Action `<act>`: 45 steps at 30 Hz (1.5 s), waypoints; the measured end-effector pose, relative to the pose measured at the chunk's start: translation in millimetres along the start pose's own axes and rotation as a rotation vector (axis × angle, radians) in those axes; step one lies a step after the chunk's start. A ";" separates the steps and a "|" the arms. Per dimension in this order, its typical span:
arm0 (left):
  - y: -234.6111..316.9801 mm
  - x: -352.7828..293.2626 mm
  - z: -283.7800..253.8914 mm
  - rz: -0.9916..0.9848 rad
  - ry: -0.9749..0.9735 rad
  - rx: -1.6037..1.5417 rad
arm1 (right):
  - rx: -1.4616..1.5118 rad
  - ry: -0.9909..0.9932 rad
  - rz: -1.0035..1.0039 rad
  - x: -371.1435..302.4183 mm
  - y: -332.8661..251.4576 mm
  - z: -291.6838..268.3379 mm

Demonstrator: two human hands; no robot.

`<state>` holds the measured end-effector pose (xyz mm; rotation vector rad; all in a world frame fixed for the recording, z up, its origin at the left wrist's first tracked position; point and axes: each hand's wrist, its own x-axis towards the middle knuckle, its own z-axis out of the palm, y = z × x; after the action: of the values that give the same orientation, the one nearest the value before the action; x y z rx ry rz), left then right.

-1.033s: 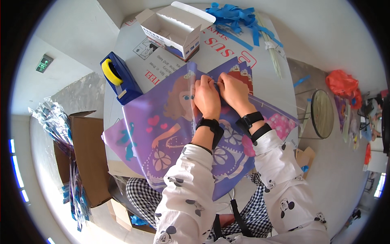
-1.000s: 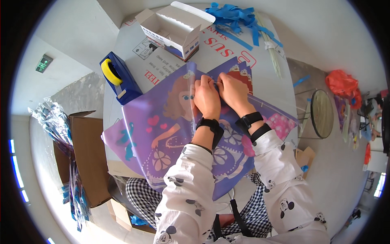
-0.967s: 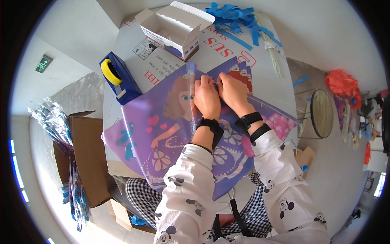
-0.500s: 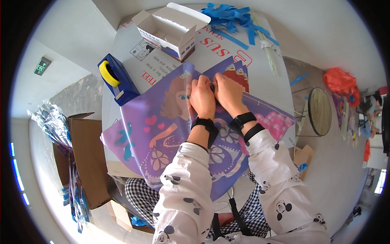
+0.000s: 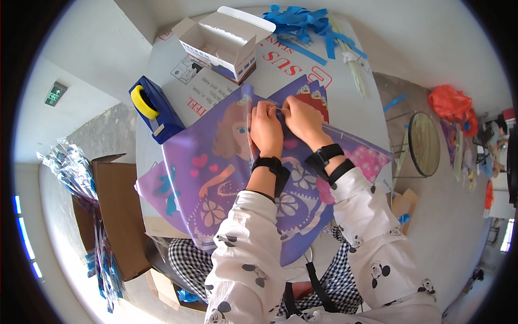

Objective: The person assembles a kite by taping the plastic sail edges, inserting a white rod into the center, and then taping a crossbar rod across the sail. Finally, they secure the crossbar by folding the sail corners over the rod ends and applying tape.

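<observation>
Purple printed plastic sheets (image 5: 186,156) with a princess figure, hearts and pink flowers lie overlapping in front of me. My left hand (image 5: 266,127) is closed on the sheet near its upper middle, fingers curled. Right beside it my right hand (image 5: 303,121) pinches the same sheet, thumb and fingers together. A small dark piece shows between the two hands; its kind is hidden by the fingers. Both wrists wear black bands. The right part of the sheets has a thin pale rod (image 5: 356,141) along its edge.
A blue tape dispenser (image 5: 156,110) with yellow roll stands left. At the back are an open white carton (image 5: 229,46), blue ribbon strips (image 5: 302,24) and a bundle of pale sticks (image 5: 353,73). A brown cardboard box (image 5: 121,216) stands left of the table, a round stool (image 5: 423,144) right.
My hands stay together on the sheet and have shifted only slightly. The right fingers have moved a little apart from the left ones. The view has tilted a bit.
</observation>
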<state>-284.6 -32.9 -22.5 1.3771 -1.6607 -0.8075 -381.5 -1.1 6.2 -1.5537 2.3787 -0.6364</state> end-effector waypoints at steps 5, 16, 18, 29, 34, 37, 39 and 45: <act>3.9 1.3 0.5 -0.032 -0.020 0.004 | 0.182 0.005 -0.036 6.4 35.9 -22.8; 6.8 -0.9 2.7 -0.036 0.016 0.024 | 0.276 0.202 -0.163 2.8 42.7 -10.4; 5.4 0.8 4.6 -0.036 0.030 0.014 | 0.318 0.106 0.003 -4.6 36.7 1.2; 0.5 21.5 -10.9 -0.096 0.123 -0.302 | 0.352 0.087 -0.051 0.4 37.7 13.9; 55.6 -39.3 -110.9 0.203 -0.322 0.027 | 0.276 0.089 -0.090 -5.2 50.2 2.7; 30.1 -82.1 -174.4 0.324 -0.508 0.300 | 0.159 0.238 -0.208 -24.1 46.6 -1.0; 1.1 -100.7 -203.3 0.389 -0.532 0.363 | 0.055 0.409 -0.367 -36.4 28.8 -5.2; -40.3 -125.6 -209.7 0.387 -0.521 0.348 | -0.159 0.195 -0.511 -49.6 14.9 21.0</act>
<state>-71.3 86.9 16.5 1.0530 -2.4752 -0.7033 -364.3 44.4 -21.5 -2.2987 2.2059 -0.7364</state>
